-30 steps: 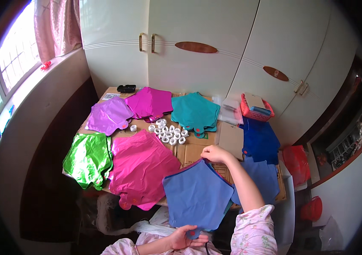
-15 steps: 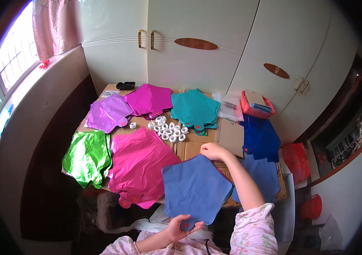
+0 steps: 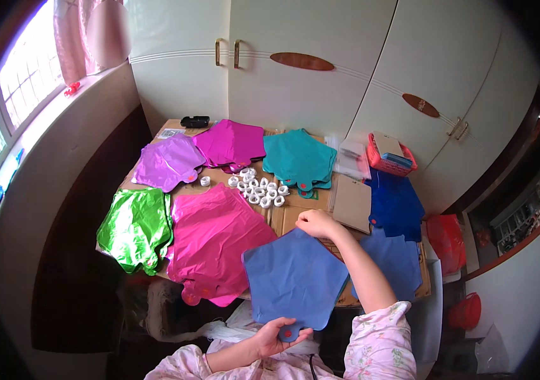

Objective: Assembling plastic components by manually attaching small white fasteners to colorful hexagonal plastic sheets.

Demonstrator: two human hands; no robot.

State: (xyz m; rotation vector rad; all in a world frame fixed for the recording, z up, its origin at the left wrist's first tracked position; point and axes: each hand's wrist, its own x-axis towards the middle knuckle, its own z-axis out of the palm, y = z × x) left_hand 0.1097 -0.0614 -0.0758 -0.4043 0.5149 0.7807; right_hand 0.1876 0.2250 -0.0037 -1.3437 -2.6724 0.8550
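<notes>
A flat, matt blue foil balloon (image 3: 295, 275), roughly five-sided, is stretched out in front of me at the table's near edge. My right hand (image 3: 317, 225) is closed in a pinch on its upper corner. At its lower end, my left hand (image 3: 277, 337) holds the rounded tab with a red dot, thumb above and fingers behind. More blue flat balloons (image 3: 391, 263) lie beneath my right forearm. To the left of the held one is a pile of pink foil balloons (image 3: 216, 237).
Shiny green (image 3: 132, 225), lilac (image 3: 167, 161), magenta (image 3: 232, 144), teal (image 3: 298, 158) and dark blue (image 3: 396, 199) foil piles ring the cardboard-covered table. Several small white rolls (image 3: 260, 190) sit mid-table. A grey-brown card (image 3: 352, 202) and red basket (image 3: 393, 163) are at the right.
The whole view has shifted slightly, with the table's things a little farther right and higher. My hands keep the same hold on the blue balloon; its lower end has moved slightly right.
</notes>
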